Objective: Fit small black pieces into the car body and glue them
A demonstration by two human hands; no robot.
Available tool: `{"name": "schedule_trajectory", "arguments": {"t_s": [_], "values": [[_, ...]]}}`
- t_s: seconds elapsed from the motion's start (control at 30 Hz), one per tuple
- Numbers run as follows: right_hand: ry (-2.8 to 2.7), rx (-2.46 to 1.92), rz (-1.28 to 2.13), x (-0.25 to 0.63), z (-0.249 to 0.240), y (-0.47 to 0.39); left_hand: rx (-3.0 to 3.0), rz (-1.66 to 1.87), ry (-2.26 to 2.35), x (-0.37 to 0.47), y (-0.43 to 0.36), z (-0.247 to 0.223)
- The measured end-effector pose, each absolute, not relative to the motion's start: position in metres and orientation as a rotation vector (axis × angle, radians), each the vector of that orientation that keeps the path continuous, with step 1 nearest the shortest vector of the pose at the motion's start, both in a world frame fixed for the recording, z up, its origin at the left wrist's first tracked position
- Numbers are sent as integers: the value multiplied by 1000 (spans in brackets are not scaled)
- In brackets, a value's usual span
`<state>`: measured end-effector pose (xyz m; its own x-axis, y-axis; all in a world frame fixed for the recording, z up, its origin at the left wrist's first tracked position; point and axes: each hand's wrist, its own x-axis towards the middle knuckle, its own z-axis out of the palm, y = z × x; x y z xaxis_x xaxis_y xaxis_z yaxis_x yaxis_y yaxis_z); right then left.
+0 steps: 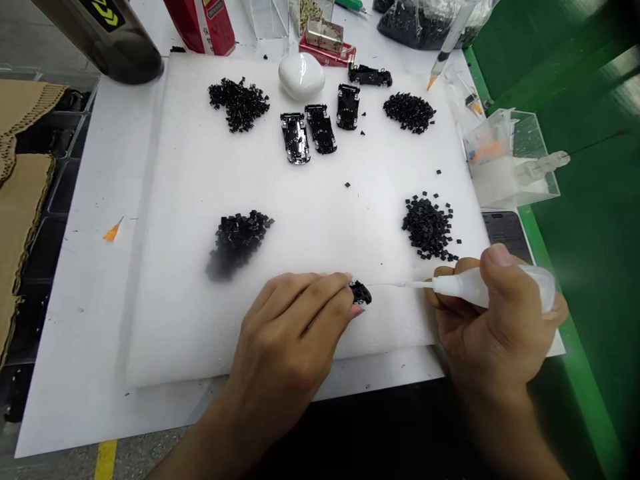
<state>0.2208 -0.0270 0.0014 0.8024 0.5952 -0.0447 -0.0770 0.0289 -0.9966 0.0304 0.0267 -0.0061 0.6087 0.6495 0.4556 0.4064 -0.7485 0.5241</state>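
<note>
The white foam pad (320, 220) lies on the tabletop (85, 293), perhaps to give small pieces a soft, pale ground on which black shows up well. Above the pad's near edge, right of its middle, the left hand (295, 327) is closed on a small black part (361, 292), fingertips over it and one end left poking out rightward; that grip seems meant to steady the part while leaving its end within reach. The right hand (500, 320) is wrapped around a white squeeze bottle (465, 288), over the pad's near right corner, probably so that pressure can be applied while aiming. Its slim nozzle (419, 285) points left at the part; whether the fine tip touches it, I cannot tell. Loose black pieces sit in separate heaps, likely sorted by kind: one at the pad's far left (239, 105), one at its far right (409, 113), a partly blurred one on its left side (243, 233), and small squares on its right side (427, 228). Four black car-shaped parts (295, 138) lie spaced out toward the pad's far edge, near a smooth white lump (301, 77), the gaps presumably making each easy to pick up.
</note>
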Motion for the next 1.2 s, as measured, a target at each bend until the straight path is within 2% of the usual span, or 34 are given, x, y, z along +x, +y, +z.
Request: {"name": "schedule_trajectory", "arguments": {"t_s": [0.37,1.2], "values": [[-407,-1484,539,222,0,-28,2542,718,809,32,32,-7],[-561,-1498,470,218,-4,-27,2440,771,802,35,35,-2]]}}
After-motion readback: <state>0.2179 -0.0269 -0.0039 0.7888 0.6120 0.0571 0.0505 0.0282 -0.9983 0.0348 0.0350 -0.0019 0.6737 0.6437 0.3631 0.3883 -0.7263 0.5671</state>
